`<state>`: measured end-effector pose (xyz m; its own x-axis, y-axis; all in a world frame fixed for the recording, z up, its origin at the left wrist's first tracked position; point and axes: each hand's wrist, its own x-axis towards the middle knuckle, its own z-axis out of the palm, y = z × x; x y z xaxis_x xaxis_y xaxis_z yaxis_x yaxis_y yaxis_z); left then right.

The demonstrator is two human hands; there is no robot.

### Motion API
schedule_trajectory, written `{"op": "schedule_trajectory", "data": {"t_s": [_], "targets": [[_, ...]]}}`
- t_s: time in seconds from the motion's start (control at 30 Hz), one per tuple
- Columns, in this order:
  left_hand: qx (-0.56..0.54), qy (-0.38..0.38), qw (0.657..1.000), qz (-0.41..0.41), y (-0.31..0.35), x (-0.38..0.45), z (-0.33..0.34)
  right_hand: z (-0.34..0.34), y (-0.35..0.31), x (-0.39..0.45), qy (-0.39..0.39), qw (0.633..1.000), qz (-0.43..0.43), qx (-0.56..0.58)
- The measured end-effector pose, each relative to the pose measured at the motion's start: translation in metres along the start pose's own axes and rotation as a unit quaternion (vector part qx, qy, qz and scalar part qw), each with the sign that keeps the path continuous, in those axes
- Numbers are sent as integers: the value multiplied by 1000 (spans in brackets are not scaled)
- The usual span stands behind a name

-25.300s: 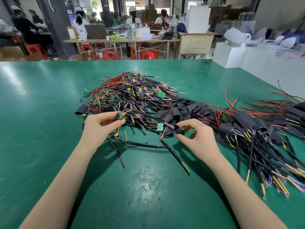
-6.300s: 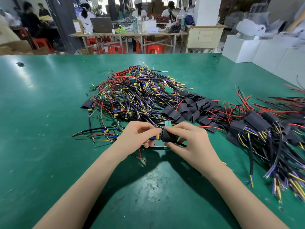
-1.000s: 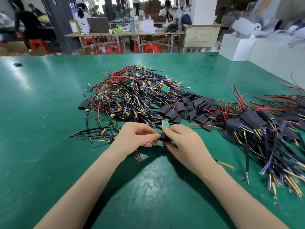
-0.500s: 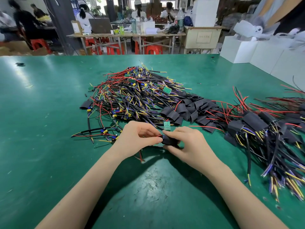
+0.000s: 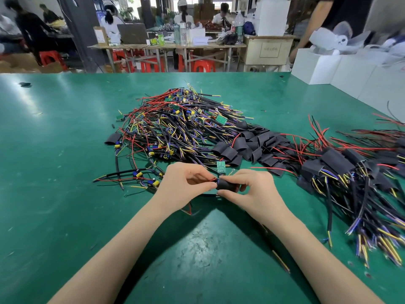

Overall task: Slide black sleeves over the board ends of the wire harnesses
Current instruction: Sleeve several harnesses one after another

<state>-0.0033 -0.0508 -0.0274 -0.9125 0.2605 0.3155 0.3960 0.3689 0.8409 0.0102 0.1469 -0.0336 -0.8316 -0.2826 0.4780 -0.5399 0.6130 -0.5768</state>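
Black sleeve (image 5: 226, 184) | soft tube | right hand (image 5: 252, 191) pinches | left hand (image 5: 184, 185) pinches wires

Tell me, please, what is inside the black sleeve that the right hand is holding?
Red wire enters the black sleeve at its left end, pinched there by the left hand. Whatever sits inside is covered by the sleeve and right hand.

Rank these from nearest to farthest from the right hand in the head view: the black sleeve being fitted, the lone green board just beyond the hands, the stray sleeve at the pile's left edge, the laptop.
1. black sleeve, pinched in the right hand itself.
2. green board, just beyond the fingers.
3. stray sleeve, far left of the pile.
4. laptop, on the background table.
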Motion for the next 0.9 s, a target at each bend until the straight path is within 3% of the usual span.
{"op": "schedule_trajectory", "data": {"t_s": [0.17,0.23,0.37,0.57,0.7,0.9], "targets": [[2,2,1000,6,1,0,4,4,-4,-1,28,999,18,20],[13,0,1000,16,1,-1,4,5,-6,0,28,994,72,77],[97,28,991,90,7,-3,6,5,-9,3,17,949,205,240],[192,90,959,188,10,-2,6,-2,-13,6,36,872,292,392],[161,76,971,157,9,-2,10,-4,-13,7,35,830,312,461],[63,82,989,102,9,-4,13,-2,-16,7,5,841,289,456]]}}
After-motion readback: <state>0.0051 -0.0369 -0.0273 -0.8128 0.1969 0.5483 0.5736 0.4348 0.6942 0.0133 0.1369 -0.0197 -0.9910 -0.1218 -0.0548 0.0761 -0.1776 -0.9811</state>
